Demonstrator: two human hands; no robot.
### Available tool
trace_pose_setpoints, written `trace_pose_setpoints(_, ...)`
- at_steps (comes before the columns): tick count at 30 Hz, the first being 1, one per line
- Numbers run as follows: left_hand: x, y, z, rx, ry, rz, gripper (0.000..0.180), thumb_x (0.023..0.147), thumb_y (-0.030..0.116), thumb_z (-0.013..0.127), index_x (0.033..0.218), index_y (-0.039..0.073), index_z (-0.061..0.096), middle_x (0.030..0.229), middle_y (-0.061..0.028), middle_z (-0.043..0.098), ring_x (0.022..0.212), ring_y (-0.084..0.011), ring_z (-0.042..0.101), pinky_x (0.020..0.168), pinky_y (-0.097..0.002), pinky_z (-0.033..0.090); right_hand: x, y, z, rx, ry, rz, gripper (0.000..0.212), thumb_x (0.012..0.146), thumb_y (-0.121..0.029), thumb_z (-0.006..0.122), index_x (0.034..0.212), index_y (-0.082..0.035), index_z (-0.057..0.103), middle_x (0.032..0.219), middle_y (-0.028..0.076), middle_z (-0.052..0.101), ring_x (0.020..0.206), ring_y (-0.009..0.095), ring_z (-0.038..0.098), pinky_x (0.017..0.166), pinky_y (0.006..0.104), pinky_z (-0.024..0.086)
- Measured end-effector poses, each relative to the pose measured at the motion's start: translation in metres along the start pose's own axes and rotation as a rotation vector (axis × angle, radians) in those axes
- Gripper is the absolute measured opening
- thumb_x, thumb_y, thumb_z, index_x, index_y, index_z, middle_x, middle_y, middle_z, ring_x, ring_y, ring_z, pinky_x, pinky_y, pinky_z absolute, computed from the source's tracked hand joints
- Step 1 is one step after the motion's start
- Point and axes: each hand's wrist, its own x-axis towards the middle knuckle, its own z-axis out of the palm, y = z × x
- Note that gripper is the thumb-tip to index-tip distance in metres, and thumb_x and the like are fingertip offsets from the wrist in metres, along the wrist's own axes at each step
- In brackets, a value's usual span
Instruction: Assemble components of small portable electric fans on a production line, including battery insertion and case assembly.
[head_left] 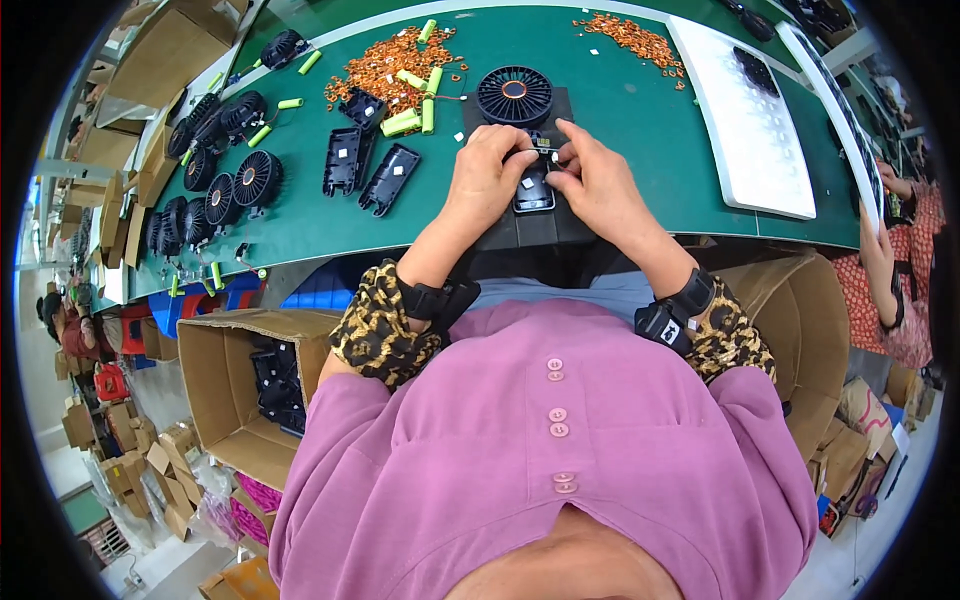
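Note:
A black handheld fan lies on a dark mat (492, 236) at the table's front edge. Its round ribbed head (514, 95) points away from me, and its open handle shell (534, 192) lies nearer. Between the two is a small circuit board (541, 143). My left hand (486, 172) closes thumb and forefinger at the board's left side. From the right, my right hand (597, 182) has its fingertips pinched beside the board and handle, its forefinger raised. Small white bits show at both sets of fingertips; what they hold is too small to name.
Left of the mat lie loose black handle shells (388, 180), light green battery cells (430, 105) and a pile of orange rings (385, 70). Several fan heads (222, 200) cluster further left. A white tray (745, 130) lies right. Cardboard boxes (225, 395) flank me; another person's arm (880, 265) shows far right.

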Motion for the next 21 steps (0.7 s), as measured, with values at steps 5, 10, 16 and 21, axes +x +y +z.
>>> trace_pose_setpoints(5, -0.001, -0.002, -0.001, -0.029, 0.017, -0.005, 0.011, 0.079, 0.007, 0.068, 0.086, 0.002, 0.061, 0.083, -0.0099, 0.062, 0.079, -0.0246, 0.060, 0.070, -0.0330, 0.048, 0.011, 0.004, -0.013, 0.147, -0.170, 0.125, 0.035, 0.080, -0.013, 0.069, 0.108, 0.006, 0.061, 0.072, 0.009, 0.065, 0.065, 0.019, 0.062, 0.064, 0.0308, 0.050)
trace_pose_setpoints(10, 0.001, 0.001, -0.004, -0.033, -0.027, -0.033, 0.013, 0.078, 0.007, 0.070, 0.087, 0.003, 0.062, 0.085, -0.0088, 0.063, 0.080, -0.0234, 0.060, 0.072, -0.0323, 0.048, 0.024, 0.012, -0.017, 0.283, -0.189, 0.137, 0.014, 0.081, -0.013, 0.068, 0.086, 0.000, 0.065, 0.078, 0.008, 0.064, 0.067, 0.013, 0.060, 0.062, 0.0286, 0.048)
trace_pose_setpoints(16, -0.002, -0.001, -0.016, 0.089, 0.139, 0.044, 0.024, 0.073, 0.010, 0.075, 0.096, 0.006, 0.068, 0.092, -0.0084, 0.065, 0.093, -0.0244, 0.061, 0.081, -0.0334, 0.049, 0.024, 0.009, -0.022, 0.052, -0.014, -0.118, 0.009, 0.079, -0.006, 0.066, 0.085, -0.001, 0.063, 0.089, 0.010, 0.059, 0.074, 0.021, 0.059, 0.066, 0.0306, 0.048)
trace_pose_setpoints(21, -0.012, -0.011, -0.019, 0.184, 0.009, 0.099, 0.028, 0.072, 0.012, 0.076, 0.098, 0.007, 0.070, 0.093, -0.0079, 0.066, 0.095, -0.0249, 0.060, 0.083, -0.0347, 0.049, 0.022, 0.015, -0.013, 0.141, 0.041, -0.209, 0.006, 0.079, -0.003, 0.064, 0.081, 0.001, 0.060, 0.089, 0.010, 0.060, 0.075, 0.023, 0.060, 0.066, 0.0317, 0.048)
